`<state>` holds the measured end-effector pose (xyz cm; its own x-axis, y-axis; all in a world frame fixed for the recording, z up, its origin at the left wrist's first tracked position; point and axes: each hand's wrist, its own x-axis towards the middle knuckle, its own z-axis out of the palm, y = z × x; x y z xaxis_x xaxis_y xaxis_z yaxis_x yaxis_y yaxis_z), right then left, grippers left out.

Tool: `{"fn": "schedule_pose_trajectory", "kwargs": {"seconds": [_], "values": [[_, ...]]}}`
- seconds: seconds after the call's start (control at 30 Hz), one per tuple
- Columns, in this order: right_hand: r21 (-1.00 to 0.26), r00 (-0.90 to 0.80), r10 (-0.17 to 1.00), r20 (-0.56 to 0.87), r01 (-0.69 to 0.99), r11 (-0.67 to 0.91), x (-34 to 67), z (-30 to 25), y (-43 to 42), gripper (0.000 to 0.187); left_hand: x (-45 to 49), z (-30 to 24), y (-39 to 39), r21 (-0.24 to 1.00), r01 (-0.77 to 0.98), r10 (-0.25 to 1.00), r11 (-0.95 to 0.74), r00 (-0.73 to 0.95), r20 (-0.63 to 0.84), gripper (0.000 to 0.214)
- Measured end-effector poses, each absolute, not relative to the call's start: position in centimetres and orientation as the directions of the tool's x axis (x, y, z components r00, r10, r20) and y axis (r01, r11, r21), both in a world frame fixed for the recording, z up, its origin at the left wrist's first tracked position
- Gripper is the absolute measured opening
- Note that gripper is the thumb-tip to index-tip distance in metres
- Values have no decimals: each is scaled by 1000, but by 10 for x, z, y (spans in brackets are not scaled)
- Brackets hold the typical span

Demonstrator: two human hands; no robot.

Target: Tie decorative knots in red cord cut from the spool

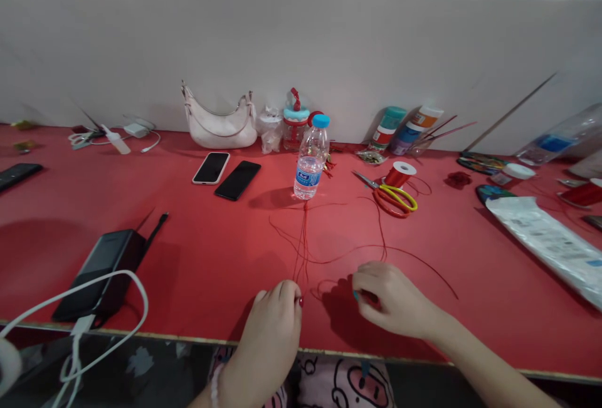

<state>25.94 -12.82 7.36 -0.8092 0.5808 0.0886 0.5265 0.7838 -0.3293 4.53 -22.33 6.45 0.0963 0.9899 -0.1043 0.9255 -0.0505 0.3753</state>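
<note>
Thin red cords [303, 239] run along the red table from under a clear water bottle with a blue cap [311, 158] toward me. My left hand [275, 323] is closed near the table's front edge, pinching the near ends of the cords. My right hand [392, 298] sits just to the right, fingers curled and pinched on a loose loop of red cord [329, 286]. More cord [404, 251] curves away to the right.
Yellow-handled scissors [392, 195] and a spool of red cord [399, 174] lie right of the bottle. Two phones [226, 174] and a white handbag [219, 123] are behind left. A black power bank [101, 270] with a white cable sits near left. Paint jars [404, 127] stand against the wall.
</note>
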Motion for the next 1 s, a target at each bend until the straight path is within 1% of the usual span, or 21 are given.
{"fn": "schedule_pose_trajectory", "kwargs": {"seconds": [0.07,0.13,0.23,0.3,0.43,0.6,0.73,0.93,1.0], "values": [[-259,-764,630,137,586,767,252,66,-134,10,46,65,-223,385,921,990,-51,97,-100,26],[-218,-731,652,203,615,758,246,60,-139,10,46,65,-222,396,917,990,-47,94,-101,25],[-190,-721,639,268,611,769,241,54,-145,11,45,65,-221,410,911,990,-43,94,-104,24],[-184,-723,631,282,605,775,238,51,-147,12,45,66,-220,417,908,989,-30,87,-119,23],[-166,-699,660,275,642,749,230,48,-151,14,46,66,-220,417,909,985,-26,94,-143,22],[-142,-685,697,211,684,716,215,42,-155,15,45,64,-220,401,916,982,9,68,-178,21],[-125,-685,707,176,696,707,204,41,-153,14,44,63,-220,399,917,978,5,79,-194,21],[-140,-650,733,201,721,678,193,40,-143,14,46,63,-219,414,910,975,12,82,-208,21],[-142,-649,733,205,722,678,192,37,-140,15,43,65,-217,420,908,970,-5,106,-219,20]]}}
